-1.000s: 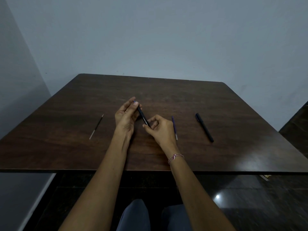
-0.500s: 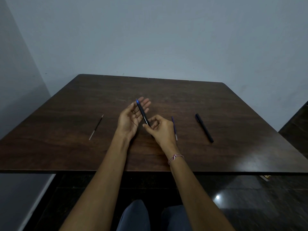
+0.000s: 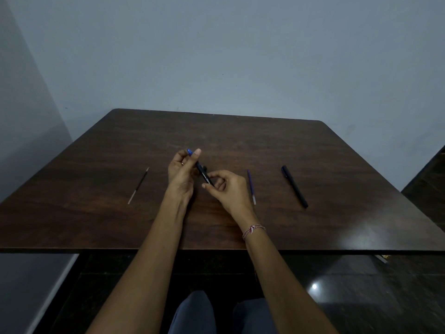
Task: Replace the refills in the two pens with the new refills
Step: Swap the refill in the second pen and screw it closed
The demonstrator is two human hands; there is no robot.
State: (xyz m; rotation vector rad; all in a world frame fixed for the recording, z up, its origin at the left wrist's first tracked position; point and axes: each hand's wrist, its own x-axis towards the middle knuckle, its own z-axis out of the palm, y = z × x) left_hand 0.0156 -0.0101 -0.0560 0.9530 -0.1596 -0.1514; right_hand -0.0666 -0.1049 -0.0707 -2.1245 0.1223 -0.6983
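Since the earlier frame our left hand (image 3: 180, 172) has closed from a spread palm onto the blue end of the pen (image 3: 204, 175), fingers and thumb now pinching it at the centre of the frame. Our right hand (image 3: 231, 189) pinches the barrel's lower end; we judge the opposed grips are meant to twist or pull the pen open. Right of centre lie a blue refill (image 3: 251, 186) and, further right, the second pen (image 3: 294, 186); a dark refill (image 3: 139, 185) lies left of centre. All rest on a dark wooden table (image 3: 240, 141) before a plain grey wall (image 3: 216, 56), with a glossy dark floor (image 3: 361, 285) below.
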